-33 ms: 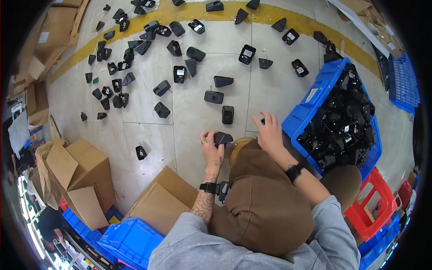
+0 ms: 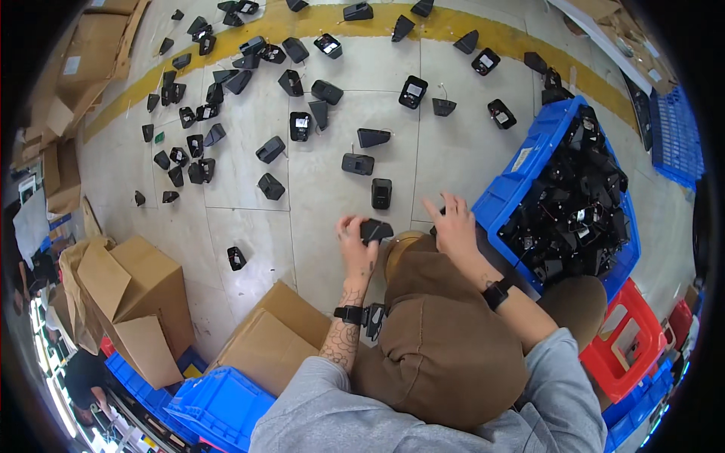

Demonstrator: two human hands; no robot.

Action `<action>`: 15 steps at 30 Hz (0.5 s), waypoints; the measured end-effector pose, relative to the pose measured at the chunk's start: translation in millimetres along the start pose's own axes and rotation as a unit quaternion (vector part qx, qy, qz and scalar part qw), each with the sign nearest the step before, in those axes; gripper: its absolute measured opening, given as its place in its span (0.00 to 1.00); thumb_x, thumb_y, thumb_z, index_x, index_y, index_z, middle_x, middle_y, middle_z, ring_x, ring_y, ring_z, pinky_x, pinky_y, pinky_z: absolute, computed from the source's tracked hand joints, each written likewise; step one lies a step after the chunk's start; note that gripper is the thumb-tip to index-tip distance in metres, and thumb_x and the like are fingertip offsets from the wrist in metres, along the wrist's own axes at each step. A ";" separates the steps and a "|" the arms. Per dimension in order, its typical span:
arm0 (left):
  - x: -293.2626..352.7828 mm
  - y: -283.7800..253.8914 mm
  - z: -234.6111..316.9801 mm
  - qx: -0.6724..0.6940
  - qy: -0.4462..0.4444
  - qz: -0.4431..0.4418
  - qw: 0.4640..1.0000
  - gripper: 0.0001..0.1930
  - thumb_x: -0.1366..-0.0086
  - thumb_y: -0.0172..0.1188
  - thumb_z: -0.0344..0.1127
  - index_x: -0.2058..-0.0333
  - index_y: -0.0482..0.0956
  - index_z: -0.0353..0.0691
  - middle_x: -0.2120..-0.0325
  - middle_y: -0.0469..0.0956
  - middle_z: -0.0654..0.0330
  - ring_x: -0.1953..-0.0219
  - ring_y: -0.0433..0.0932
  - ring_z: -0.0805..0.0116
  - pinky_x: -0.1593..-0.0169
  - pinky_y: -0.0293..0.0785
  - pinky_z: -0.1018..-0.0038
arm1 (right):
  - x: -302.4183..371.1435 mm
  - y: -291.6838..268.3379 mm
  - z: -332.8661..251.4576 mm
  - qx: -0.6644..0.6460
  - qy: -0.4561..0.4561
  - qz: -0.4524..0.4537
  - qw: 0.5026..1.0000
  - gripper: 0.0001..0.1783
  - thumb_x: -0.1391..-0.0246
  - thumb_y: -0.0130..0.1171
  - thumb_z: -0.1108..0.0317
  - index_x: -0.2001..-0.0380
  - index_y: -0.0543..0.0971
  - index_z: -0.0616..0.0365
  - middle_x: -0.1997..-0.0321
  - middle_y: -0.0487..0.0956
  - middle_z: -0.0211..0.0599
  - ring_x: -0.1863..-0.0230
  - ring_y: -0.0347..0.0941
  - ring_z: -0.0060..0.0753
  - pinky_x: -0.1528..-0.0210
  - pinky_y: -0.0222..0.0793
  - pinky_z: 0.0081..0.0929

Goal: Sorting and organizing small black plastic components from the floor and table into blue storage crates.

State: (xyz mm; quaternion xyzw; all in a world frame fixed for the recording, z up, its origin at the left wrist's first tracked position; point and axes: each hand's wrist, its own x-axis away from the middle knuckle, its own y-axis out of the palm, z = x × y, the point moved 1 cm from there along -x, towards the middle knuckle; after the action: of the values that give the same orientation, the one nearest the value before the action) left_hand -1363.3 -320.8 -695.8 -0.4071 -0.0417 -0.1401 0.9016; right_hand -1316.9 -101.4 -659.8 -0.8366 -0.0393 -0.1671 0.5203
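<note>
My left hand (image 2: 353,240) is closed round the back end of a black plastic housing (image 2: 376,231), held just beyond my knee. My right hand (image 2: 456,229) hovers to the right of it, index finger stretched out and the other fingers bent. A small dark thing shows under those fingers, mostly hidden, so its kind cannot be made out. On the floor just past both hands stands another black housing (image 2: 381,194), with a similar housing (image 2: 358,164) beyond it. Right of my right hand, a blue crate (image 2: 501,198) is heaped with black housings and thin wires (image 2: 578,200).
Many black housings (image 2: 300,126) lie scattered over the tiled floor (image 2: 249,226), up to a yellow stripe (image 2: 445,24). Open cardboard boxes (image 2: 151,283) and a blue bin (image 2: 219,404) stand at my left. A red stool (image 2: 630,343) is at my right.
My right hand has turned slightly, and its fingers have shifted over the small dark thing. The left hand keeps hold of the housing with barely any movement.
</note>
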 end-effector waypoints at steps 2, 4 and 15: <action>-21.7 1.7 29.3 0.057 0.045 0.005 0.997 0.23 0.55 0.64 0.26 0.57 0.72 0.43 0.49 0.63 0.48 0.48 0.64 0.47 0.46 0.65 0.58 | 21.5 8.3 11.8 0.101 -0.026 0.008 0.995 0.29 0.57 0.59 0.74 0.48 0.73 0.44 0.43 0.65 0.45 0.41 0.59 0.52 0.51 0.66 0.49; -42.5 20.3 63.1 -0.022 0.053 -0.056 0.997 0.24 0.55 0.64 0.24 0.57 0.72 0.47 0.48 0.64 0.51 0.46 0.63 0.45 0.49 0.68 0.55 | 36.5 30.2 46.8 0.112 -0.055 0.010 0.992 0.29 0.57 0.57 0.75 0.47 0.73 0.44 0.43 0.65 0.44 0.42 0.60 0.51 0.51 0.66 0.47; -91.1 28.4 68.1 0.000 0.047 0.001 0.999 0.19 0.49 0.63 0.29 0.57 0.71 0.39 0.61 0.75 0.52 0.55 0.73 0.51 0.53 0.71 0.63 | 66.8 -110.8 12.4 -0.293 -0.077 -0.068 0.950 0.31 0.62 0.63 0.78 0.49 0.73 0.53 0.48 0.71 0.40 0.44 0.65 0.46 0.44 0.65 0.38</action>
State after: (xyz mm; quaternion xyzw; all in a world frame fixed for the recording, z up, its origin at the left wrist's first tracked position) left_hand -1439.7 -232.2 -688.3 -0.4001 0.0007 -0.1583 0.9027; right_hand -1277.6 -47.2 -548.4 -0.9580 -0.0854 -0.1411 0.2346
